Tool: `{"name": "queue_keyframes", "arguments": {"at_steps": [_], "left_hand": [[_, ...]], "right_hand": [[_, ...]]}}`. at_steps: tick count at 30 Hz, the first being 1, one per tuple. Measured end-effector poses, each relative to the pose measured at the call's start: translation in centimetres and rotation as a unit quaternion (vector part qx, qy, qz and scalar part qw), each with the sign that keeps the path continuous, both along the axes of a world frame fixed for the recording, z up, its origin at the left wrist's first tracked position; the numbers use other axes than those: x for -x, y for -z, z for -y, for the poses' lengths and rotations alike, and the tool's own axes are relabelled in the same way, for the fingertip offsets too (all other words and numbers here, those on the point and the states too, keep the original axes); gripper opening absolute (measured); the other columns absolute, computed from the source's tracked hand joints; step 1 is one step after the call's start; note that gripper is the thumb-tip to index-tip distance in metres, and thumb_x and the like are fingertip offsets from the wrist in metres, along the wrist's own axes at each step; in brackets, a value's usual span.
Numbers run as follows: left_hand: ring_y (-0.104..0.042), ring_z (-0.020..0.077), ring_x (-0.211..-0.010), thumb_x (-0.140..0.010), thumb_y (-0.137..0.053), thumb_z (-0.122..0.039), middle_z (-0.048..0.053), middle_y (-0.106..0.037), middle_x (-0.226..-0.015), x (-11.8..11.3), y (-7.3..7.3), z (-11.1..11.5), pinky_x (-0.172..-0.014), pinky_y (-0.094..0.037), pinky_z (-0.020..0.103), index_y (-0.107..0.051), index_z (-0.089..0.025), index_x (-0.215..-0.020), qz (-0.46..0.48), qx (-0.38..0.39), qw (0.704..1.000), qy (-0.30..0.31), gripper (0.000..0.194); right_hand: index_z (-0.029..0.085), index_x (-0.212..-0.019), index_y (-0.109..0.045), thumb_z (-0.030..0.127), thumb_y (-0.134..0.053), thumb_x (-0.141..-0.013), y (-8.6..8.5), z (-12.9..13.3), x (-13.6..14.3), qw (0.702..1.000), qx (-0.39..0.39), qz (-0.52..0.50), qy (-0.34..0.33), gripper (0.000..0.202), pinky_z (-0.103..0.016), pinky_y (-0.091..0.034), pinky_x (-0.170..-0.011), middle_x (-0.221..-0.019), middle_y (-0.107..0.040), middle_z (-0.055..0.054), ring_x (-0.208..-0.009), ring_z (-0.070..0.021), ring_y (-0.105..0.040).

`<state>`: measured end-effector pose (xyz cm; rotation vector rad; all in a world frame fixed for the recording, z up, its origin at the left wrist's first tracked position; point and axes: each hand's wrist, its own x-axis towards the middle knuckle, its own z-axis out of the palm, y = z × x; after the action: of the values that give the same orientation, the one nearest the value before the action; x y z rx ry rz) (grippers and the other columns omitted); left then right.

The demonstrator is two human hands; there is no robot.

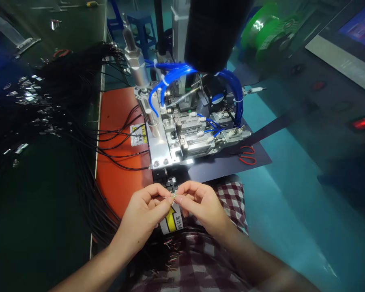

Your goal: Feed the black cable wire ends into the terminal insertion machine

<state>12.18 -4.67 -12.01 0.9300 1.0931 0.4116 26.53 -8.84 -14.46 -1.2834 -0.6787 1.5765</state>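
Observation:
My left hand (pixel 146 209) and my right hand (pixel 204 206) meet fingertip to fingertip in front of a metal machine (pixel 160 148). Each pinches thin light-coloured wires (pixel 174 196) between thumb and forefinger; the fingers hide most of them, so their number cannot be told. Just beyond the fingertips is a small black fixture (pixel 169 184) at the machine's front edge. Below the hands shows a white label with a yellow arrow (pixel 170 222). Loose cable ends with stripped coloured wires (pixel 172 245) hang over the checked cloth on my lap.
Several black cables (pixel 124 132) run from a large bundle (pixel 88 202) across the orange round table (pixel 115 109) into the machine. Blue air hoses (pixel 176 75) arch above it. Red-handled scissors (pixel 247 156) lie on the dark plate at right. A green spool (pixel 261 30) stands behind.

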Motion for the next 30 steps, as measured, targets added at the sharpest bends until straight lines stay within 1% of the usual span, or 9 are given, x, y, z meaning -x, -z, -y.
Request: {"name": "queue_keyframes", "arguments": {"at_steps": [3,8,13,21,30], "left_hand": [[-0.037,0.0023,-0.042,-0.078,-0.065,-0.026,-0.008,-0.045,-0.049,-0.05,-0.01,0.12,-0.039,-0.027,0.012,-0.056,-0.015,-0.072,0.01,0.005,1.0,-0.013,0.015],[-0.036,0.0028,-0.042,-0.079,-0.065,-0.028,-0.008,-0.046,-0.049,0.01,0.1,0.18,-0.041,-0.028,0.013,-0.055,-0.015,-0.073,0.009,0.008,1.0,-0.011,0.017],[-0.032,0.004,-0.044,-0.079,-0.063,-0.033,-0.007,-0.044,-0.049,0.13,0.27,0.21,-0.042,-0.025,0.015,-0.055,-0.016,-0.073,-0.015,0.002,1.0,0.001,0.02],[-0.029,0.0055,-0.047,-0.081,-0.061,-0.034,-0.008,-0.039,-0.051,0.32,0.65,0.39,-0.044,-0.022,0.018,-0.054,-0.017,-0.075,-0.025,-0.014,1.0,0.012,0.02],[-0.031,0.0052,-0.047,-0.081,-0.061,-0.033,-0.007,-0.043,-0.053,0.12,0.57,0.42,-0.044,-0.024,0.018,-0.053,-0.016,-0.075,-0.02,-0.026,0.999,0.016,0.019]], "right_hand": [[0.014,-0.072,-0.059,0.025,-0.066,-0.071,0.26,0.09,0.07,1.0,0.004,-0.019,0.007,0.012,-0.02,-0.034,-0.046,-0.05,-0.051,0.007,-0.044,-0.0067,-0.046],[0.015,-0.072,-0.059,0.025,-0.066,-0.071,0.37,0.34,0.3,0.999,0.011,-0.038,0.026,0.012,-0.021,-0.034,-0.046,-0.05,-0.051,0.007,-0.045,-0.0071,-0.045],[0.016,-0.07,-0.058,0.026,-0.067,-0.07,-0.03,0.51,0.37,0.999,0.014,-0.03,0.031,0.013,-0.021,-0.034,-0.045,-0.048,-0.051,0.007,-0.044,-0.0076,-0.045],[0.016,-0.07,-0.059,0.024,-0.065,-0.071,-0.23,0.5,0.4,0.999,0.011,-0.017,0.036,0.01,-0.021,-0.036,-0.046,-0.049,-0.052,0.006,-0.045,-0.0077,-0.047],[0.017,-0.07,-0.058,0.024,-0.065,-0.07,-0.5,0.25,0.44,0.999,0.009,0.004,0.034,0.01,-0.023,-0.037,-0.047,-0.05,-0.053,0.006,-0.045,-0.0091,-0.048]]}}
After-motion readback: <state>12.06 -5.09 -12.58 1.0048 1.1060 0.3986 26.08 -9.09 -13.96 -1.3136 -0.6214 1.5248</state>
